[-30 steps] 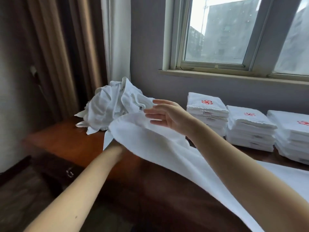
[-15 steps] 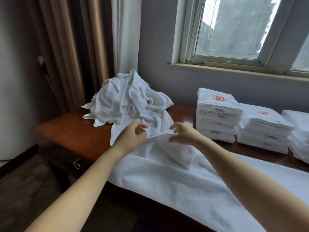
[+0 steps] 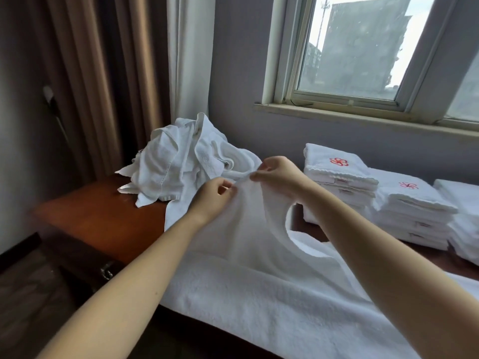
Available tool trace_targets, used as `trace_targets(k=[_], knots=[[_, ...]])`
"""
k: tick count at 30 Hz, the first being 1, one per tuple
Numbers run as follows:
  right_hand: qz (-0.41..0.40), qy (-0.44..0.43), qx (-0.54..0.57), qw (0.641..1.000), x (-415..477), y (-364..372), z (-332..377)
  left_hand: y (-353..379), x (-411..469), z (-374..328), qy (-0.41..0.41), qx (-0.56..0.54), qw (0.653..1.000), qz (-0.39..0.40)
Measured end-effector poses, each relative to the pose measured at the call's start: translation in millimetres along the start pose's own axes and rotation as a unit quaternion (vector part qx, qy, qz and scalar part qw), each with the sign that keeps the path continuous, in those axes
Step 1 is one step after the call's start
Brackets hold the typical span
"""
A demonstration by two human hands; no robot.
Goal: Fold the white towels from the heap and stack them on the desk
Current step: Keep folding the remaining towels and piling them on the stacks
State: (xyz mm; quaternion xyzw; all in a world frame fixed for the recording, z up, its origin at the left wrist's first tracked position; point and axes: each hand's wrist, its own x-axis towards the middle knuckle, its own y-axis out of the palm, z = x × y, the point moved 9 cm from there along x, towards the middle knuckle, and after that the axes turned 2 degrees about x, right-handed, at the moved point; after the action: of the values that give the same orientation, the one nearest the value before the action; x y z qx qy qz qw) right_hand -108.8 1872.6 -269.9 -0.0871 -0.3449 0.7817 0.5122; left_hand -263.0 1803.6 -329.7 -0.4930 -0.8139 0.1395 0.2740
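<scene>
A long white towel (image 3: 259, 301) lies spread across the wooden desk (image 3: 98, 218), its near part hanging over the front edge. My left hand (image 3: 212, 198) and my right hand (image 3: 277, 174) each pinch its far hem, close together and lifted a little above the desk. Behind them, at the desk's left end, sits the crumpled heap of white towels (image 3: 176, 164). To the right stand stacks of folded towels (image 3: 339, 180) with red flower logos on top, and a second stack (image 3: 412, 213) beside it.
A third folded stack (image 3: 464, 218) sits at the far right edge. The window sill (image 3: 363, 120) runs above the stacks. Brown and white curtains (image 3: 129, 73) hang behind the heap. A drawer handle (image 3: 106, 272) shows under the desk's left front.
The towel has come down from the air onto the desk. Both hands have taken its far hem and raised it slightly; the right hand, open a second ago, now pinches.
</scene>
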Motion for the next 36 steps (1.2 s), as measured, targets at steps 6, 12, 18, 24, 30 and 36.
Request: trace_targets(k=[6, 12, 18, 24, 30, 36], knots=[[0.224, 0.072, 0.246, 0.940, -21.9, 69.8, 19.5, -24.6, 17.2, 40.7, -0.094, -0.095, 0.991, -0.027], [0.194, 0.080, 0.202, 0.957, -16.2, 71.4, -16.1, -31.0, 11.1, 83.8, -0.149, -0.054, 0.986, -0.046], [0.104, 0.082, 0.084, 0.988, -12.5, 63.6, -58.3, -4.9, 1.2, 87.4, -0.140, 0.144, 0.979, 0.038], [0.083, 0.026, -0.135, 0.987, -18.1, 76.0, -86.5, 3.5, -11.2, 95.4, -0.176, 0.273, 0.943, 0.078], [0.079, 0.015, -0.145, 0.986, -16.1, 82.5, -102.1, 7.6, -1.5, 87.8, -0.135, 0.093, 0.986, 0.034], [0.005, -0.039, -0.132, 0.991, -4.7, 58.6, -89.7, 1.2, 18.3, 67.2, -0.057, 0.055, 0.996, -0.039]])
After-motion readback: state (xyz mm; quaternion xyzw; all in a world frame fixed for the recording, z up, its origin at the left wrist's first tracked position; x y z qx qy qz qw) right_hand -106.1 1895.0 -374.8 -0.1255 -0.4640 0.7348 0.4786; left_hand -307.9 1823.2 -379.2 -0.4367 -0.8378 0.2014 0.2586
